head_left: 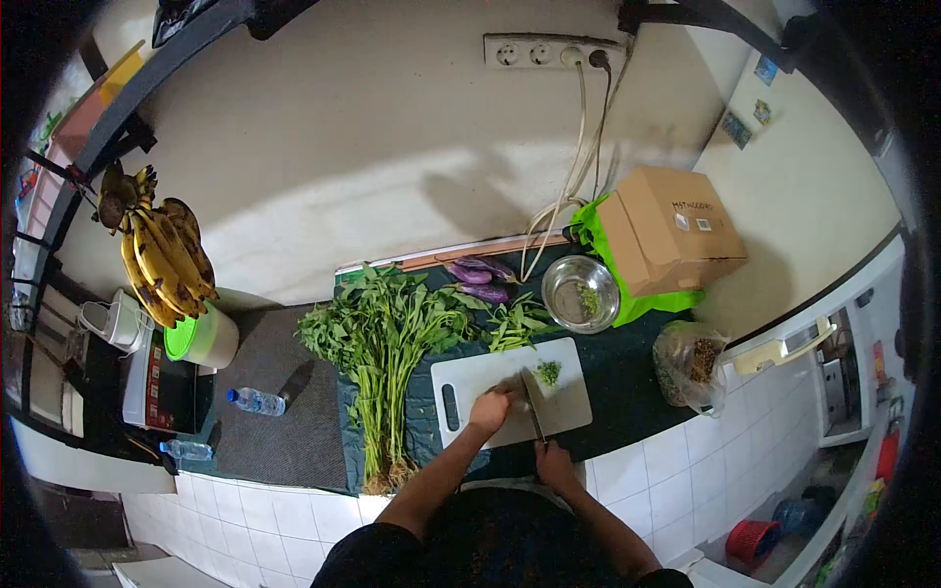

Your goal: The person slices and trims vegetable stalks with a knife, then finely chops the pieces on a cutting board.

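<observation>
On a white cutting board (470,372) lies a small pile of chopped green pieces (548,372). My right hand (555,463) is closed on the handle of a knife (534,412), whose blade points up across the board. Just left of the blade, my left hand (490,410) is closed over the board; what its fingers hold is too small to make out. Leafy greens with long stems and roots (392,363) lie left of the board. A few cut leafy sprigs (520,321) rest at its top edge. Beyond sits a metal bowl (580,294) with green pieces inside.
Purple eggplants (480,276) lie near the wall. A cardboard box (676,230) stands on a green bag at back right, with a plastic bag (689,365) below it. Bananas (162,257) hang at left above a green-lidded container (211,338). A bottle (257,401) lies on the counter.
</observation>
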A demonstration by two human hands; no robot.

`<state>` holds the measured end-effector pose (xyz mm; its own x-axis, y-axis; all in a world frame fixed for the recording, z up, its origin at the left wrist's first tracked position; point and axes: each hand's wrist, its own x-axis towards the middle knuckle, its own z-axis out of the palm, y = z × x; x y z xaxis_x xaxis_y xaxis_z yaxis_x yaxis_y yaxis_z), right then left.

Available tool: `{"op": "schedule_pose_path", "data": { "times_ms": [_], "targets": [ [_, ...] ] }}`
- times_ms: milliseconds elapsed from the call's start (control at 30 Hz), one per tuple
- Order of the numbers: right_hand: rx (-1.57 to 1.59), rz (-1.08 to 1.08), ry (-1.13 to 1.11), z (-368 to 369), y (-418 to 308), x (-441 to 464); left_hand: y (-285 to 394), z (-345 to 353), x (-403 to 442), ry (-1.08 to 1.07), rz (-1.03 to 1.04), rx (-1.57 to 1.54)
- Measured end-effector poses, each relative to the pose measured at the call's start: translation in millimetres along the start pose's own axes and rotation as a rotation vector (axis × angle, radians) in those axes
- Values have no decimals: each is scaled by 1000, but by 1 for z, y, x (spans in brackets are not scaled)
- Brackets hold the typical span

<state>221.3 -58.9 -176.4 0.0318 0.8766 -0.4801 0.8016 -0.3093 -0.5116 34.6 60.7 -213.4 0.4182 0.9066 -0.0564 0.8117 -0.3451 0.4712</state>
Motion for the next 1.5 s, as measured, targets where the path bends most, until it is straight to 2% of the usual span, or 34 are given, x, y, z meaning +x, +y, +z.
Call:
{"op": "schedule_pose_path", "data": {
  "times_ms": [33, 100, 167, 233, 333, 567, 633, 867, 1000, 1267, 1367, 1500],
  "targets": [
    [54, 91, -22, 1, -1, -1, 0, 0, 1, -2, 3, -1],
    [56, 58, -4, 3, 0, -4, 1, -1, 3, 107, 33, -16],
    [49, 30, 7, 3, 4, -7, 0, -7, 4, 31, 16, -24],
    [42, -112, 95, 4, 5, -6, -1, -3, 0, -49, 4, -28],
    [4, 6, 69, 2, -5, -2, -4, 3, -3, 14, 37, -49],
    [-110, 16, 34, -20, -30, -8, 3, -4, -6, 39, 70, 6],
    [-92, -39, 51, -18, -29, -7, 4, -3, -4, 72, 79, 3],
    [-69, 21, 43, -19, -36, -10, 12, -14, -1, -8, 79, 88],
    [-193, -29, 63, -13, -29, -9, 10, -9, -4, 42, 97, 56],
    [-288, -10, 30, 6, -11, 4, 12, -17, -2, -47, 96, 115],
    [-203, -30, 37, 15, -2, 19, 11, -11, -2, -2, 99, 97],
    [-65, -30, 25, -15, -38, 33, 2, 3, -1, 22, 56, 19]
  ]
}}
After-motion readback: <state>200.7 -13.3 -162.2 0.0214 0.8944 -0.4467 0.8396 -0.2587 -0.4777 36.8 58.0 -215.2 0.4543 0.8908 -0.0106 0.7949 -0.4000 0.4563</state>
